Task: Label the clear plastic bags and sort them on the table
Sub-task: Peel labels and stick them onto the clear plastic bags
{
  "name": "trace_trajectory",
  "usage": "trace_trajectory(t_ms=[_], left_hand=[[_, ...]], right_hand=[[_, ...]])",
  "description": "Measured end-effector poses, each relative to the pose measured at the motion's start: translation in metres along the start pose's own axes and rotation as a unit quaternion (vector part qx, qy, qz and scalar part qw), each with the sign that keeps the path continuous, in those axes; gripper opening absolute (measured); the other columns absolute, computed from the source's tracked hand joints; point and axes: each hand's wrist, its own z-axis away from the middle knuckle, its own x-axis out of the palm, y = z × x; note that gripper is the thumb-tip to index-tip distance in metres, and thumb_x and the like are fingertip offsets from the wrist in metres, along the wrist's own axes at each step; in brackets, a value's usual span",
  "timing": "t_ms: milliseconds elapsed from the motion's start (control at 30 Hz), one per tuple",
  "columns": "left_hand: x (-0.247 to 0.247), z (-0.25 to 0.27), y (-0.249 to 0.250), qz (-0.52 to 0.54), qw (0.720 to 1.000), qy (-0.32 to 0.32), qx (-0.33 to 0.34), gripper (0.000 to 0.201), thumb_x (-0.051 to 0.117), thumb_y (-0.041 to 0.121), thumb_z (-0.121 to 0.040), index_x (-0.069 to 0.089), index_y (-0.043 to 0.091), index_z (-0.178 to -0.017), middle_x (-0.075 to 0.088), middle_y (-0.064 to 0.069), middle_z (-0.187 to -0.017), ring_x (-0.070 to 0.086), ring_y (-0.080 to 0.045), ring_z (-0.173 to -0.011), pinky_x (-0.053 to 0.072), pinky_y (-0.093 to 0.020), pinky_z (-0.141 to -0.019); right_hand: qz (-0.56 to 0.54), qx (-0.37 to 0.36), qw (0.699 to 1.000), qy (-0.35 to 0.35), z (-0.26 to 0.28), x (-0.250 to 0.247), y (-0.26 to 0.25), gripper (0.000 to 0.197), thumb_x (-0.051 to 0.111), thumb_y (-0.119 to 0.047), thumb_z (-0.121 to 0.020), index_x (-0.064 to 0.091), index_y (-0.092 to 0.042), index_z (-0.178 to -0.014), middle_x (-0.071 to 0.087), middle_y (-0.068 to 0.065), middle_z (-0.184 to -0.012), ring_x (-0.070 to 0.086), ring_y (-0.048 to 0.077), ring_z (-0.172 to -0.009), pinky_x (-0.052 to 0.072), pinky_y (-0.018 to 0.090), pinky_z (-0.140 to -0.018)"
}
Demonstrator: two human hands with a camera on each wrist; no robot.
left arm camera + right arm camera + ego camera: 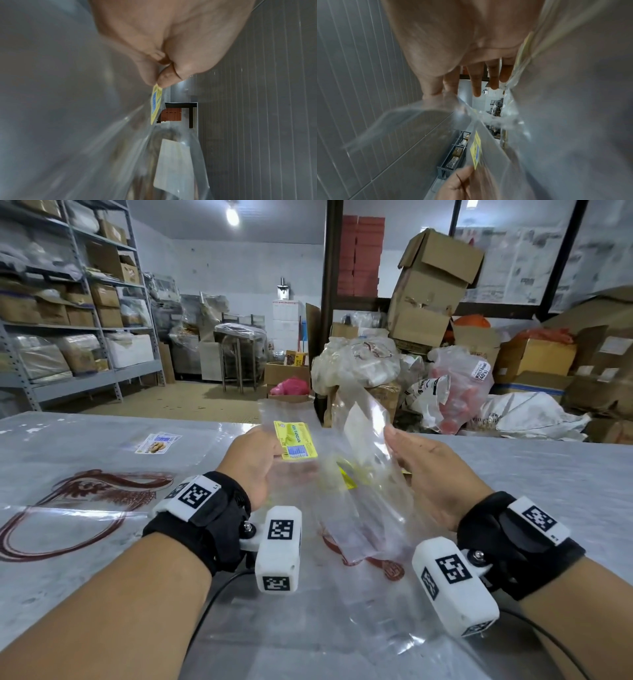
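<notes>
My left hand [265, 455] pinches a clear plastic bag [284, 412] at its yellow label [295, 440], held up over the table [531, 481]. The left wrist view shows thumb and finger of that left hand [158, 83] closed on the yellow label's [156, 105] corner. My right hand [397, 440] holds up a second clear bag [363, 433]; in the right wrist view this right hand [443, 92] has the bag's edge [419, 112] between thumb and forefinger, other fingers straight. More clear bags [363, 529] lie under both hands, one showing a yellow label [346, 478].
Labelled bags [157, 443] lie at the table's far left. A red print [85, 501] shows under the table's clear cover. Cardboard boxes [431, 289] and filled plastic sacks [459, 392] crowd the floor beyond the far edge. Metal shelving [78, 313] stands at left.
</notes>
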Motion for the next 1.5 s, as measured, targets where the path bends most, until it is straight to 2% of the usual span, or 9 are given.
trace_trajectory(t_ms=[200, 333, 500, 700, 833, 933, 1100, 1167, 1500], left_hand=[[0.01, 0.01, 0.001, -0.022, 0.994, -0.1, -0.027, 0.035, 0.059, 0.029, -0.1, 0.063, 0.004, -0.125, 0.073, -0.021, -0.113, 0.073, -0.04, -0.096, 0.064, -0.046, -0.07], [0.012, 0.005, -0.008, -0.077, 0.993, -0.093, 0.017, 0.05, 0.072, -0.001, -0.085, 0.058, 0.006, -0.132, 0.074, -0.019, -0.113, 0.071, -0.036, -0.108, 0.058, -0.049, -0.092], [0.006, -0.001, -0.006, -0.124, 0.991, -0.055, 0.02, 0.044, 0.047, -0.016, -0.093, 0.055, 0.011, -0.127, 0.073, -0.017, -0.113, 0.069, -0.031, -0.108, 0.054, -0.039, -0.099], [0.008, 0.001, -0.003, -0.112, 0.992, -0.042, 0.027, 0.056, 0.057, -0.001, -0.082, 0.051, 0.01, -0.136, 0.074, -0.015, -0.114, 0.065, -0.035, -0.113, 0.041, -0.052, -0.113], [0.012, 0.008, 0.003, -0.108, 0.993, -0.036, 0.036, 0.023, 0.049, -0.005, -0.093, 0.057, 0.014, -0.085, 0.074, -0.009, -0.097, 0.063, -0.032, -0.114, 0.041, -0.04, -0.108], [0.014, 0.012, 0.009, -0.102, 0.992, -0.06, 0.046, 0.015, 0.057, 0.004, -0.086, 0.053, 0.016, -0.08, 0.07, -0.014, -0.108, 0.056, -0.04, -0.127, 0.031, -0.054, -0.117], [0.011, 0.016, 0.025, -0.096, 0.988, -0.105, 0.054, 0.014, 0.054, 0.011, -0.103, 0.058, 0.01, -0.116, 0.075, -0.012, -0.102, 0.066, -0.012, -0.071, 0.052, -0.023, -0.062], [0.002, 0.02, 0.03, -0.106, 0.988, -0.095, 0.063, 0.014, 0.054, 0.005, -0.102, 0.061, 0.009, -0.114, 0.077, -0.004, -0.088, 0.067, -0.007, -0.062, 0.053, -0.019, -0.057], [-0.11, 0.062, 0.057, -0.137, 0.986, 0.057, 0.07, 0.041, 0.042, 0.044, -0.103, 0.063, 0.012, -0.117, 0.067, -0.01, -0.12, 0.063, -0.022, -0.103, 0.054, -0.048, -0.091]], right_hand=[[0.11, -0.011, 0.984, -0.142, 0.008, 0.01, 0.0, 0.055, 0.052, -0.051, -0.086, 0.054, -0.038, -0.14, 0.054, -0.018, -0.145, 0.048, -0.009, -0.13, 0.034, 0.023, -0.115], [0.072, -0.002, 0.985, -0.154, 0.006, 0.009, 0.003, 0.05, 0.061, -0.032, -0.089, 0.06, -0.023, -0.138, 0.059, -0.009, -0.141, 0.05, 0.007, -0.135, 0.031, 0.037, -0.121], [0.08, -0.016, 0.988, -0.133, 0.002, 0.006, 0.006, 0.041, 0.061, -0.007, -0.096, 0.064, -0.026, -0.132, 0.065, -0.001, -0.135, 0.058, 0.004, -0.123, 0.044, 0.016, -0.101], [0.061, -0.033, 0.998, 0.011, -0.003, 0.001, -0.007, 0.054, 0.07, -0.01, -0.09, 0.054, -0.016, -0.141, 0.063, -0.004, -0.133, 0.062, 0.007, -0.118, 0.051, 0.024, -0.097], [0.049, 0.026, 0.996, -0.075, 0.0, 0.007, -0.024, 0.032, 0.059, -0.01, -0.1, 0.061, -0.006, -0.131, 0.074, 0.011, -0.114, 0.068, 0.017, -0.079, 0.06, 0.03, -0.081], [0.027, 0.046, 0.993, -0.105, 0.001, 0.015, -0.037, 0.027, 0.053, -0.008, -0.103, 0.058, -0.007, -0.129, 0.071, 0.019, -0.114, 0.061, 0.019, -0.065, 0.058, 0.033, -0.065], [0.057, 0.021, 0.996, -0.06, -0.001, 0.032, -0.062, 0.02, 0.047, -0.002, -0.103, 0.059, -0.005, -0.12, 0.076, 0.015, -0.099, 0.066, 0.026, -0.06, 0.05, 0.03, -0.051], [0.057, 0.016, 0.997, -0.053, -0.002, 0.042, -0.071, 0.02, 0.046, -0.003, -0.104, 0.059, -0.007, -0.118, 0.077, 0.012, -0.096, 0.068, 0.025, -0.06, 0.048, 0.028, -0.049], [0.001, 0.046, 0.992, -0.118, 0.001, 0.172, -0.073, 0.022, 0.046, -0.007, -0.104, 0.06, -0.012, -0.12, 0.074, 0.008, -0.107, 0.073, 0.026, -0.069, 0.057, 0.036, -0.062]])
